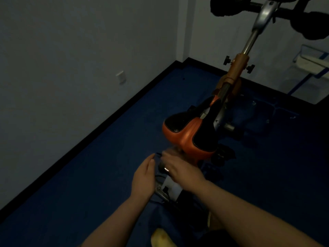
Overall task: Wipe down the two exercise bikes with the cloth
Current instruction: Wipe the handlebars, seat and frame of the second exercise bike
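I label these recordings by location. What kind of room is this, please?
Probably a small gym or exercise room: an orange and black exercise bike with padded handlebars stands on a dark blue floor beside bare walls.

The handlebars point(267, 8) are cut off by the top edge. The right hand's fingertips point(169, 152) are blurred. No cloth can be made out.

A dark blue floor point(89, 184) meets a pale grey wall point(71, 50) along a black skirting strip point(99, 125). A small white wall switch plate point(121, 77) sits low on that wall. At far right stands a white rack with blue trim point(313, 63).
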Demonstrator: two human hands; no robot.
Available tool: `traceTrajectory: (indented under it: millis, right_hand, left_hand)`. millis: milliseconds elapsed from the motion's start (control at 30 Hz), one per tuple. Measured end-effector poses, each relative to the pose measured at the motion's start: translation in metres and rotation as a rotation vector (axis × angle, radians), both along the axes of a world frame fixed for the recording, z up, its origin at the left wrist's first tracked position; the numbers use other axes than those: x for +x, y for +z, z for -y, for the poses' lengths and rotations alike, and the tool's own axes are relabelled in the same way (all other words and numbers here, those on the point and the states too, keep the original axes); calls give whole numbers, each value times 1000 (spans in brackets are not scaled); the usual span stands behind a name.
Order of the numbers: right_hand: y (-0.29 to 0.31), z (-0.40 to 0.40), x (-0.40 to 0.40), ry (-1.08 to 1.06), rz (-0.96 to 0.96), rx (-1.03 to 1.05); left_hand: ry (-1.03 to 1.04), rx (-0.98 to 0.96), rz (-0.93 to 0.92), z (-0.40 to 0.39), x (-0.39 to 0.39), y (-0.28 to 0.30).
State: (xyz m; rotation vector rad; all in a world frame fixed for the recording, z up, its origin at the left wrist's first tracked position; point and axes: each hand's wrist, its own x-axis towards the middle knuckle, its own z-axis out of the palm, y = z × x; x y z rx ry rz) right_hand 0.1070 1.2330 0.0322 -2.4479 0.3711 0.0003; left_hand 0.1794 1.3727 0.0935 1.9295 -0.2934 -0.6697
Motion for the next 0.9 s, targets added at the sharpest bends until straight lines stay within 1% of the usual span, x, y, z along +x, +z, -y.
traceTrajectory:
  millis: [67,100,133,200,233,267,300,333,367,400,433,467,500,533,600,667,733,800,833,867,900]
  right_hand:
    - [6,4,6,-309,-16,76]
    - [13,-3,11,-339,3,70]
    - [23,-11,14,-241,2,17]
    - [23,-15,11,30,39,29]
    - [20,-7,7,83,-17,108]
    - [18,2,6,25,-48,162]
    - [12,11,4,-117,-29,197]
    - [8,15,2,-284,30,173]
    - [8,11,4,-395,29,136]
    - [13,2,5,-380,2,91]
    - [17,-8,5,-298,-25,79]
    - [22,-16,4,-180,-7,55]
    - [30,-22,3,-122,24,61]
    - [38,-23,1,-140,64,86]
    - [58,-25,0,-340,150,218]
    - [87,-33,-1,-514,299,400]
    - [113,-42,-5,-599,435,562]
    - [135,-43,-14,-683,556,645]
    - [145,-40,-19,-737,611,650]
    - [152,-36,-24,-789,667,586]
    - [155,-30,-27,-816,723,440]
  left_hand:
    - [28,-8,1,-1,1,1]
    - [36,-7,-5,-1,1,0]
    - [37,-6,-12,-1,0,0]
    - [19,-12,-23,-1,-3,-2]
    - [4,-14,-21,1,-6,-2]
    - [-6,-13,-17,2,-8,-1]
    - [-8,-16,-16,4,-9,-1]
    - [-8,-26,-19,5,-10,0]
    - [-8,-36,-21,6,-10,0]
    - [-12,-42,-16,7,-10,1]
    - [-15,-47,-10,7,-9,1]
    - [-14,-57,-4,8,-7,2]
    - [-9,-70,-3,8,-5,4]
    - [-2,-83,4,8,-2,6]
    - [31,-116,38,9,7,15]
    - [75,-159,76,12,15,29]
    - [90,-195,122,17,23,45]
    - [56,-226,151,27,27,59]
    - [32,-242,152,33,28,65]
    - [2,-263,152,40,29,70]
    - [-26,-281,154,48,28,73]
